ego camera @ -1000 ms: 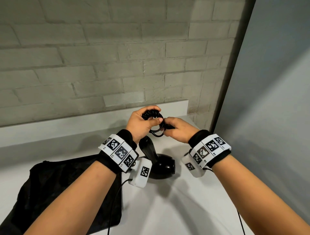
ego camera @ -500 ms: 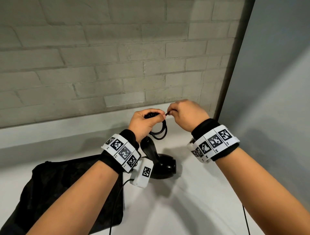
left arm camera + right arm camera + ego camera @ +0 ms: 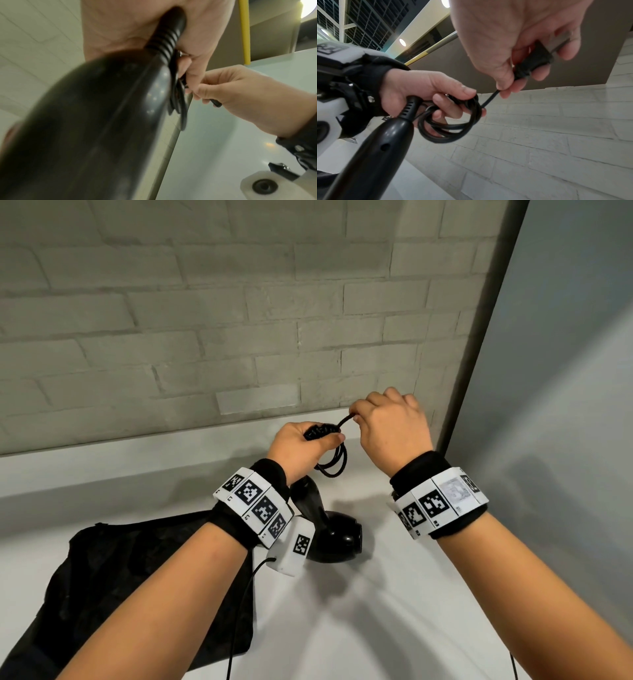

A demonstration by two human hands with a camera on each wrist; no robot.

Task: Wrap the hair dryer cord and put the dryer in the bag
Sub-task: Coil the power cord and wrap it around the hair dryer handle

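The black hair dryer [image 3: 334, 537] hangs head-down over the white counter, its handle [image 3: 373, 155] rising into my left hand [image 3: 301, 446]. That hand grips the ribbed cord end [image 3: 164, 40] and several coiled loops of black cord [image 3: 452, 124] against the handle top. My right hand [image 3: 390, 429] is above and to the right, pinching the cord's last stretch [image 3: 344, 421] with the black plug [image 3: 534, 60] held in its curled fingers. The black bag [image 3: 137, 577] lies flat on the counter at the lower left, partly under my left forearm.
A grey brick wall [image 3: 239, 320] stands close behind the counter's raised white ledge [image 3: 137, 460]. A plain grey panel [image 3: 565, 405] closes off the right side. White counter surface [image 3: 376, 628] shows between and below my forearms.
My right hand rose from beside the left hand to above and right of it, drawing the cord end up. The left hand kept the coil and dryer almost still.
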